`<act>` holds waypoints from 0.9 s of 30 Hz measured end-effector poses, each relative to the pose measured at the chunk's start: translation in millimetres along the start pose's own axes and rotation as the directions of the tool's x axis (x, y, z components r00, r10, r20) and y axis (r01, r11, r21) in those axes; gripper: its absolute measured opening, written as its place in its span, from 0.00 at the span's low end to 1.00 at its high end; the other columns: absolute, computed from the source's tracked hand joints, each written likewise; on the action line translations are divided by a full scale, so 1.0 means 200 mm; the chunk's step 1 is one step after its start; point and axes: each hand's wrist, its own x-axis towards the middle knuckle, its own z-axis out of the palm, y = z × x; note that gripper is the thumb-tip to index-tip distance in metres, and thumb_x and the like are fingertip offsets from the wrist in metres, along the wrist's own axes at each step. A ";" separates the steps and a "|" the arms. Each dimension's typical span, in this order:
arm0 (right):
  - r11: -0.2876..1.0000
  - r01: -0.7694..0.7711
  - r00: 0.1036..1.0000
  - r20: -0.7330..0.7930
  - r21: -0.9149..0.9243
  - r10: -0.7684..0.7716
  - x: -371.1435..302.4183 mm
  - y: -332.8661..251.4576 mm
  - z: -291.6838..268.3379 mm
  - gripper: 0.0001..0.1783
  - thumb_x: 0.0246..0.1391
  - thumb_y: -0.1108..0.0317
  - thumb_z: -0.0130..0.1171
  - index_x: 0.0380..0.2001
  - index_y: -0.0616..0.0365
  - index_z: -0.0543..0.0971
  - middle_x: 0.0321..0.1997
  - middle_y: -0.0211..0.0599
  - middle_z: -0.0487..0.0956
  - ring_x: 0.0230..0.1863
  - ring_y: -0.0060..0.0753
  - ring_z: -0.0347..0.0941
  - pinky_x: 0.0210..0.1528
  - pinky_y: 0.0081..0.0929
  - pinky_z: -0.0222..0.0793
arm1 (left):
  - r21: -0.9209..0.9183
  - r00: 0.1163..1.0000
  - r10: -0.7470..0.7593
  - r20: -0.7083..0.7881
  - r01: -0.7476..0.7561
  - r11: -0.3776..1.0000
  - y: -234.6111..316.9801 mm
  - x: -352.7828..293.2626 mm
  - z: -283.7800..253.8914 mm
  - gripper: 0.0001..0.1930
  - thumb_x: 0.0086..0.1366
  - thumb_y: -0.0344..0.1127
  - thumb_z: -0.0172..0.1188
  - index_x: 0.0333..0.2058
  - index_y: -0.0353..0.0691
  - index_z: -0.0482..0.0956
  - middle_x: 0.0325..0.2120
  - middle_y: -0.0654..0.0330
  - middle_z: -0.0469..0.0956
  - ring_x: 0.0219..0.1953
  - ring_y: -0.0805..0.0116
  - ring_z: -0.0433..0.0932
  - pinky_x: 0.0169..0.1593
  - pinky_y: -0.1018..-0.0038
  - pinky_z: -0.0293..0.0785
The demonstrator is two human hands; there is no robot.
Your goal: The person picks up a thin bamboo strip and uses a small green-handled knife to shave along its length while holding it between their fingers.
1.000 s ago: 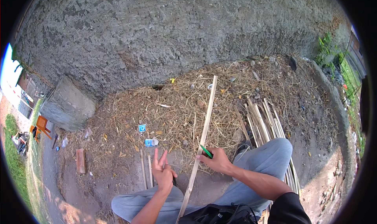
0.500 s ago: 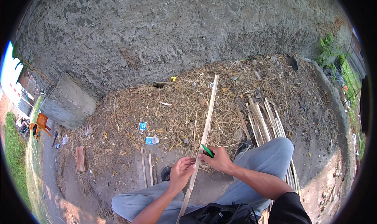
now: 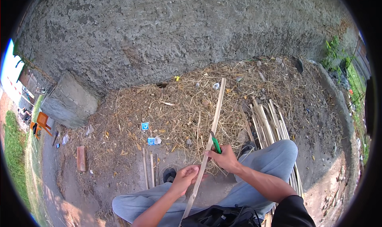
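A long pale bamboo strip (image 3: 215, 121) slants up and away from my lap between my legs. My right hand (image 3: 225, 159) is closed round a green-handled cutter knife (image 3: 216, 145), its dark blade lying against the strip's right edge. The right thumb touches the strip just below the knife. Lower down, my left hand (image 3: 185, 180) is closed at the strip's left side, thumb and fingertips bent together. Some of its fingers pass behind the strip, so the exact grip is partly hidden.
A bundle of bamboo strips (image 3: 267, 125) lies beside my right knee. Two thin strips (image 3: 145, 169) lie near my left foot. Straw shavings (image 3: 183, 103) cover the ground up to a rough wall (image 3: 191, 32). A concrete block (image 3: 71, 101) and a brick (image 3: 81, 158) are at left.
The knife and right hand have moved slightly up and right along the strip, and the knife now stands more upright. The left hand has dropped a little; the strip's far end has shifted right.
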 end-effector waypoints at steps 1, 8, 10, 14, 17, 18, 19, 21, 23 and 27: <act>0.999 -0.039 0.999 -0.006 0.030 0.039 0.00 0.02 0.00 0.15 0.56 0.63 0.64 0.31 0.68 0.83 0.24 0.35 0.82 0.23 0.18 0.71 0.25 0.22 0.66 | 0.000 1.000 0.000 0.002 0.000 1.000 0.02 0.00 -0.01 0.17 0.70 0.30 0.54 0.55 0.32 0.67 0.42 0.48 0.79 0.30 0.64 0.82 0.37 0.67 0.83; 0.994 -0.071 0.997 -0.023 0.082 0.073 -0.01 0.04 -0.01 0.13 0.56 0.64 0.63 0.30 0.67 0.83 0.22 0.33 0.81 0.21 0.15 0.68 0.22 0.21 0.62 | 0.234 0.794 0.541 -0.276 -0.491 0.839 0.15 -0.01 -0.14 0.26 0.65 0.18 0.50 0.62 0.36 0.59 0.57 0.44 0.71 0.24 0.74 0.79 0.28 0.81 0.81; 0.993 -0.058 0.998 -0.033 0.101 0.062 -0.01 0.04 0.00 0.13 0.56 0.64 0.63 0.30 0.67 0.83 0.22 0.32 0.81 0.20 0.15 0.67 0.22 0.21 0.62 | 0.163 0.788 0.557 -0.263 -0.532 0.831 0.15 -0.02 -0.12 0.28 0.64 0.16 0.47 0.62 0.37 0.59 0.59 0.44 0.69 0.31 0.71 0.82 0.26 0.82 0.81; 0.996 -0.038 0.998 -0.040 0.079 0.041 0.00 0.06 0.00 0.13 0.56 0.63 0.63 0.29 0.66 0.83 0.21 0.31 0.80 0.20 0.15 0.65 0.21 0.21 0.60 | 0.195 0.691 0.654 -0.308 -0.627 0.754 0.09 0.00 -0.11 0.28 0.61 0.14 0.44 0.61 0.38 0.61 0.64 0.44 0.62 0.61 0.55 0.68 0.31 0.79 0.85; 0.997 -0.039 0.998 -0.050 0.060 0.042 -0.01 0.04 0.00 0.14 0.55 0.63 0.63 0.28 0.66 0.82 0.19 0.30 0.78 0.19 0.15 0.64 0.21 0.22 0.59 | 0.211 0.694 0.678 -0.244 -0.644 0.735 0.12 -0.01 -0.06 0.27 0.60 0.12 0.43 0.58 0.37 0.63 0.66 0.45 0.58 0.68 0.51 0.59 0.31 0.78 0.85; 0.997 -0.040 0.998 -0.051 0.060 0.043 0.00 0.05 0.00 0.14 0.55 0.63 0.63 0.28 0.66 0.82 0.19 0.30 0.78 0.19 0.15 0.64 0.21 0.22 0.59 | 0.200 0.718 0.657 -0.230 -0.626 0.754 0.14 -0.02 -0.04 0.27 0.59 0.11 0.43 0.57 0.37 0.65 0.67 0.46 0.57 0.68 0.50 0.58 0.30 0.78 0.85; 0.998 -0.034 0.998 -0.053 0.050 0.037 0.00 0.06 0.00 0.14 0.55 0.63 0.63 0.27 0.66 0.82 0.18 0.29 0.77 0.19 0.15 0.64 0.21 0.22 0.59 | 0.199 0.719 0.656 -0.229 -0.625 0.755 0.14 -0.02 -0.04 0.27 0.59 0.11 0.43 0.57 0.37 0.65 0.67 0.46 0.57 0.68 0.50 0.58 0.30 0.78 0.85; 0.999 -0.027 0.998 -0.054 0.041 0.029 0.01 0.07 0.00 0.14 0.55 0.63 0.63 0.27 0.66 0.82 0.18 0.28 0.76 0.18 0.15 0.63 0.21 0.22 0.59 | 0.158 0.686 0.658 -0.310 -0.645 0.747 0.14 -0.02 -0.05 0.26 0.55 0.09 0.42 0.52 0.37 0.67 0.68 0.46 0.54 0.67 0.52 0.60 0.28 0.81 0.83; 0.998 -0.038 0.997 -0.058 0.050 0.041 0.00 0.07 0.00 0.14 0.55 0.63 0.63 0.26 0.66 0.82 0.17 0.28 0.74 0.18 0.15 0.62 0.20 0.23 0.58 | 0.199 0.663 0.659 -0.356 -0.635 0.747 0.12 -0.01 -0.10 0.26 0.54 0.09 0.41 0.50 0.36 0.68 0.66 0.46 0.59 0.66 0.54 0.64 0.26 0.82 0.82; 0.999 -0.023 0.997 -0.068 0.031 0.025 0.01 0.09 0.00 0.14 0.55 0.63 0.64 0.27 0.66 0.82 0.18 0.30 0.77 0.18 0.15 0.63 0.20 0.23 0.58 | 0.258 0.663 0.627 -0.409 -0.576 0.776 0.08 -0.01 -0.15 0.23 0.50 0.09 0.41 0.44 0.36 0.69 0.55 0.48 0.73 0.58 0.58 0.74 0.32 0.77 0.80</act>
